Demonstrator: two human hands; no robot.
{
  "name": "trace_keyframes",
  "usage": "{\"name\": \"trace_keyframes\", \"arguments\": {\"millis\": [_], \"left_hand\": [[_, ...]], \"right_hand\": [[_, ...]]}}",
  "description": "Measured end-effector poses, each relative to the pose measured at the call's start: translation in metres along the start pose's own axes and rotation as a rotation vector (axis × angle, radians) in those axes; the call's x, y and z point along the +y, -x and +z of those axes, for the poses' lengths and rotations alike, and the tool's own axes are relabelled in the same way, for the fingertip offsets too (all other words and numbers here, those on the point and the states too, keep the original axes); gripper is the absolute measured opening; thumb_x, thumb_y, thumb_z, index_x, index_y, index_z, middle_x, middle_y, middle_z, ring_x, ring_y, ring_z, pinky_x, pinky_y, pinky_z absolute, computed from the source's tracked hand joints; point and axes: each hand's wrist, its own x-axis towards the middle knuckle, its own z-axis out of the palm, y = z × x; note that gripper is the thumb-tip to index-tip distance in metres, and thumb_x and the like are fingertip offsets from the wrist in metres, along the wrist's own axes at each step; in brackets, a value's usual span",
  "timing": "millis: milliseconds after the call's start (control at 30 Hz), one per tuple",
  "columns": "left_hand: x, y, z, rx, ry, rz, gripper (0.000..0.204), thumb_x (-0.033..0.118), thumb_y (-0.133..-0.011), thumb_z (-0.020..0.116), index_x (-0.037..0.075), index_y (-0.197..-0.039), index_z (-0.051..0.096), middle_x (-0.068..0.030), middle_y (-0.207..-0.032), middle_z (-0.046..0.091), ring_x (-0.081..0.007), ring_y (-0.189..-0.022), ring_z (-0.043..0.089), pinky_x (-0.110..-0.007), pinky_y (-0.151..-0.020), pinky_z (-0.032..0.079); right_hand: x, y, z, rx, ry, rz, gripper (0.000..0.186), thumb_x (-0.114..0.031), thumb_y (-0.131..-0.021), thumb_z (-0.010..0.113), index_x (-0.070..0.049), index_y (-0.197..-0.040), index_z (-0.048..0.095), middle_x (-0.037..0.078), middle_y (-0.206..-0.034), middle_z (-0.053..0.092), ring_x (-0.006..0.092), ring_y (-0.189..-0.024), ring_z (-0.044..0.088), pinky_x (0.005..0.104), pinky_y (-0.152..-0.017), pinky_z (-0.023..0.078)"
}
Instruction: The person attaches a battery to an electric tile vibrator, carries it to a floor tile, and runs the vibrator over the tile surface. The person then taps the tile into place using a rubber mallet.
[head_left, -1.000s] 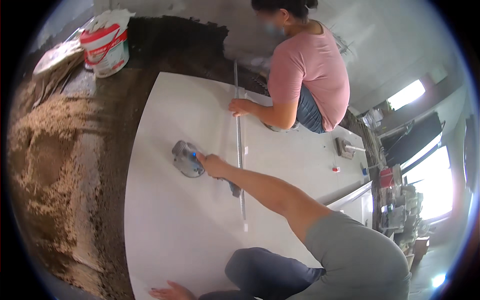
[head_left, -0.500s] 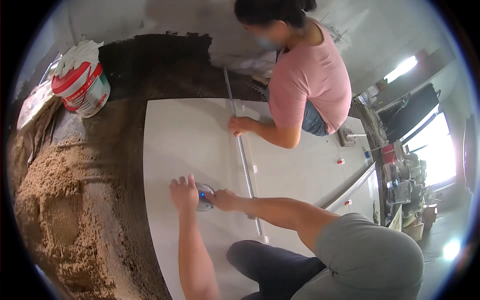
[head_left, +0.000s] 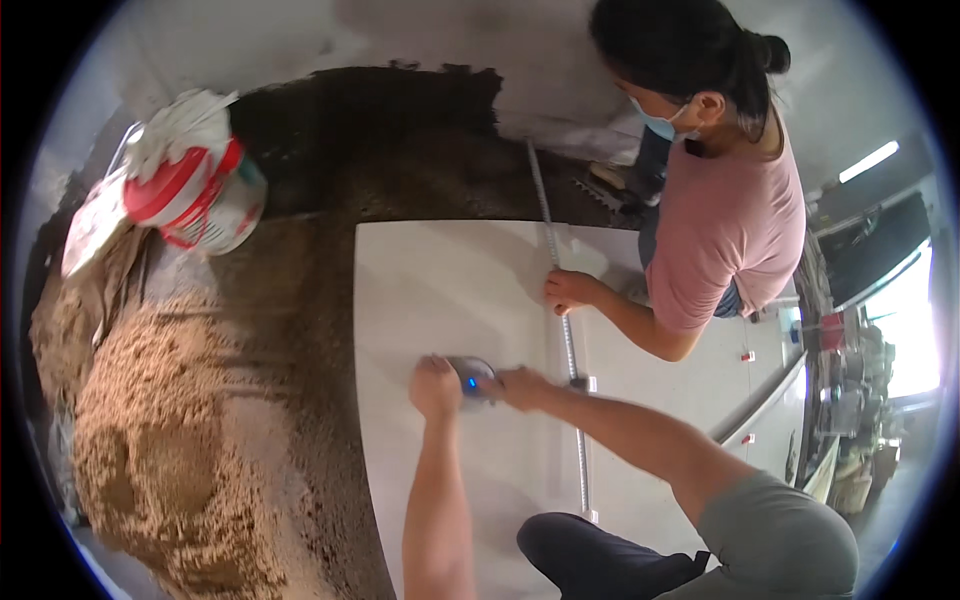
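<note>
- A large pale tile (head_left: 420,300) is lying on the dark floor (head_left: 310,320), its far edge bordering a bare, grimy stretch.
- A grey wall (head_left: 420,35) is rising beyond, and a dark patch (head_left: 400,115) with a ragged upper edge is covering its lower part.
- Loose brown sand (head_left: 180,400) is heaping up on the floor left of the tile.
- At the far right a bright window (head_left: 908,325) is lighting the room, and clutter (head_left: 850,400) is crowding that side.
- A bucket (head_left: 225,215), white and red, is standing beyond the sand; a pale bundle (head_left: 185,135) is resting on its top and hiding the inside, so its contents are impossible to tell.
- A smaller red container (head_left: 832,330) is sitting among the clutter, too blurred to show what it is holding.
- The tool (head_left: 472,375), rounded and grey with a blue light, is resting on the tile, left of a long metal rod (head_left: 570,350).
- The left hand (head_left: 436,387) is closing around the tool's left side; the right hand (head_left: 523,388) is gripping its right end, that forearm crossing over the rod.
- A co-worker (head_left: 725,215) in pink is crouching opposite, one co-worker's hand (head_left: 572,292) grasping the rod.
</note>
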Motion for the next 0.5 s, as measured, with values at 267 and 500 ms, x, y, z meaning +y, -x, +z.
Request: {"name": "trace_keyframes", "arguments": {"millis": [267, 500], "left_hand": [[0.069, -0.117, 0.014, -0.103, -0.200, 0.227, 0.035, 0.031, -0.094, 0.044, 0.008, -0.085, 0.068, -0.0181, -0.090, 0.071, -0.0401, -0.084, 0.068, -0.052, -0.074, 0.053], [0.102, -0.111, 0.010, -0.193, -0.264, 0.062, 0.040, 0.033, -0.096, 0.038, 0.008, -0.087, 0.068, -0.0170, -0.092, 0.072, -0.0408, -0.086, 0.068, -0.052, -0.076, 0.053]], "right_hand": [[0.001, -0.047, -0.073, 0.209, -0.212, -0.042, 0.079, -0.064, -0.099, 0.021, -0.002, -0.086, 0.068, 0.020, -0.081, 0.068, 0.0379, -0.087, 0.067, 0.0506, -0.080, 0.051], [0.008, -0.033, -0.087, 0.127, -0.295, 0.012, 0.080, -0.062, -0.101, 0.018, -0.003, -0.087, 0.069, 0.018, -0.086, 0.070, 0.0375, -0.091, 0.067, 0.0499, -0.084, 0.051]]}}
